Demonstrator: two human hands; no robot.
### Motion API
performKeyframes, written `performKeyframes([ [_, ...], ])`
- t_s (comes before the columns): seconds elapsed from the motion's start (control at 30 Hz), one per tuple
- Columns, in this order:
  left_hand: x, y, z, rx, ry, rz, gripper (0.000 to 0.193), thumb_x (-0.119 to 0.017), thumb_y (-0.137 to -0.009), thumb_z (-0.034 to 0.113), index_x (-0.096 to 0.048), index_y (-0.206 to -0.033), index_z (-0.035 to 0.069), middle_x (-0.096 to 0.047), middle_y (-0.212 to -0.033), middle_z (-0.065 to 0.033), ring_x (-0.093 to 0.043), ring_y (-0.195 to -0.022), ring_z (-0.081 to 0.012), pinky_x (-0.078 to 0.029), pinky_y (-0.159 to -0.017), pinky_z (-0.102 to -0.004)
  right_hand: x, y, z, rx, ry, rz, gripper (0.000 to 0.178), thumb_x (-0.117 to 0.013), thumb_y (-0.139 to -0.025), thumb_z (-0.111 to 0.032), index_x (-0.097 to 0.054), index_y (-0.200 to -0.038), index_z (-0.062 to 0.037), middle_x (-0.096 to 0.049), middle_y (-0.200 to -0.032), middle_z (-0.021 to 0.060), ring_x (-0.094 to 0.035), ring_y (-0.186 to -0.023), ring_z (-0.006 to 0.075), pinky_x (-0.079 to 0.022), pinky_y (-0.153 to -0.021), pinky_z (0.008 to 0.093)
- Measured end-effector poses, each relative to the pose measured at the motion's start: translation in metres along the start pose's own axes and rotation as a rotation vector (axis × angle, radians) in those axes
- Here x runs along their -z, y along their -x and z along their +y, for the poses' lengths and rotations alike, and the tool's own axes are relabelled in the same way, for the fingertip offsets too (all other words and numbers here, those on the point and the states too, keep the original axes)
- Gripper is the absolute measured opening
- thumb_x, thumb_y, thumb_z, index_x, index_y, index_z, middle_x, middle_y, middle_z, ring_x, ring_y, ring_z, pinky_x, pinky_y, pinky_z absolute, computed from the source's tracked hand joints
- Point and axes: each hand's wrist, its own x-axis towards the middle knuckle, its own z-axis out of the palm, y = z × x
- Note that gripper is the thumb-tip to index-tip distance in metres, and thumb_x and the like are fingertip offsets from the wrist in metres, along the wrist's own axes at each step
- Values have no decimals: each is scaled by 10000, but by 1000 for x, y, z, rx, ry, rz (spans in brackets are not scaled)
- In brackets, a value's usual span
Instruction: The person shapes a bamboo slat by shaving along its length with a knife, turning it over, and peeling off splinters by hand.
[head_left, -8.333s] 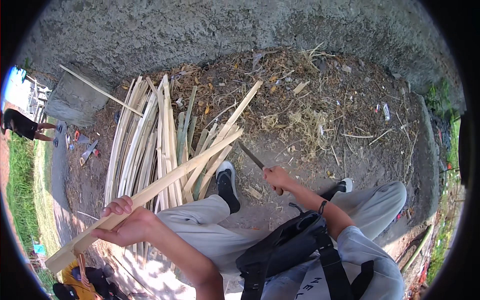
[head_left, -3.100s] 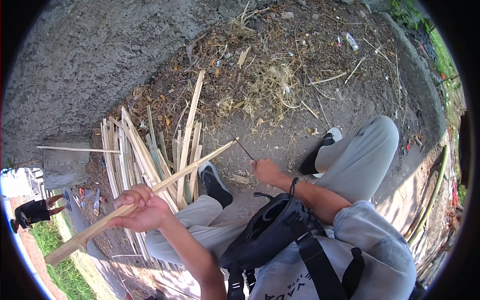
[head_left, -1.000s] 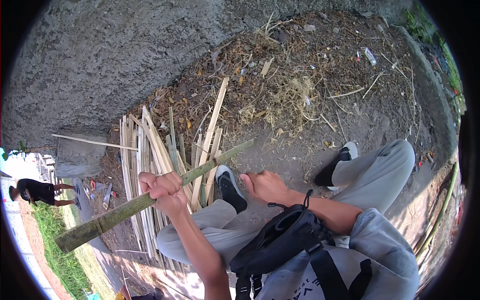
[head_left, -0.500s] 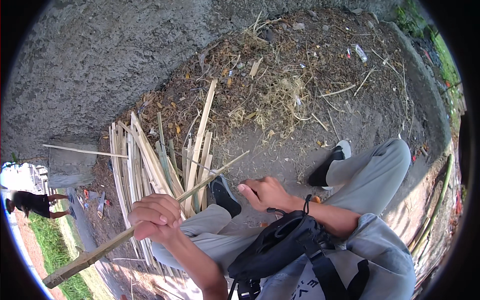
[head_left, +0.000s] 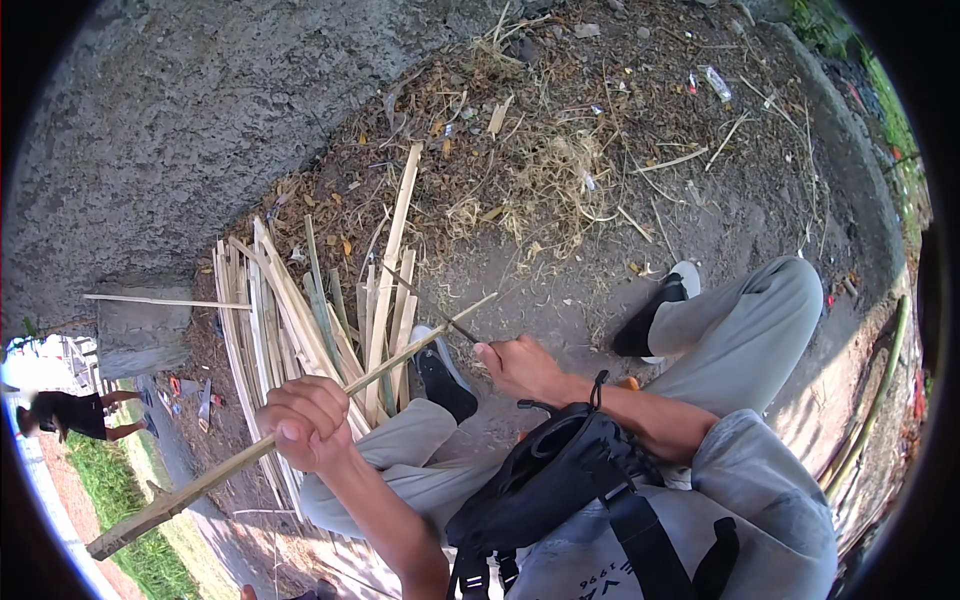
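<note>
My left hand (head_left: 305, 422) is closed around a long pale bamboo strip (head_left: 195, 487), which slants from the lower left up toward the middle. Its thicker end is at the lower left; the thin end lies past my right hand's knuckles. My right hand (head_left: 525, 368) is closed on a knife (head_left: 424, 301) with a thin dark blade pointing up and left; its handle is mostly hidden in my fingers. Near the strip's thin end the blade crosses it; whether the edge touches is too small to tell.
Left of my feet lies a pile of split bamboo strips (head_left: 270, 330). Curly shavings (head_left: 565, 185) and litter cover the ground beyond. A rough concrete wall (head_left: 190, 130) stands at the upper left. A black bag (head_left: 535, 490) sits on my lap. Another person (head_left: 75, 413) is at far left.
The knife blade has shifted upward and tilts more steeply across the strip. My left hand stays around the strip, its fingers slightly turned. The whole view has shifted a little.
</note>
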Motion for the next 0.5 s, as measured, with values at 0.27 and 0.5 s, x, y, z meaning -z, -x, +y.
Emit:
performKeyframes([
  [0.27,2,4,6,-10,45,-76,402,-580,-854,116,-375,-510,91,-391,-373,-35,-311,-287,-115,-263,-313,-256,-20,1,12,65,57,95,489,-385,-993,-395,-621,-808,-10,-606,-660,252,-597,-684,479,-486,-705,545],
  [0.5,10,7,4,-24,12,11,370,-574,-857,118,-383,-541,90,-401,-381,-30,-315,-289,-117,-285,-324,-248,-3,7,-30,42,-31,-91,550,-306,-1000,-394,-665,-843,-8,-612,-745,310,-593,-759,507,-487,-773,548],
])
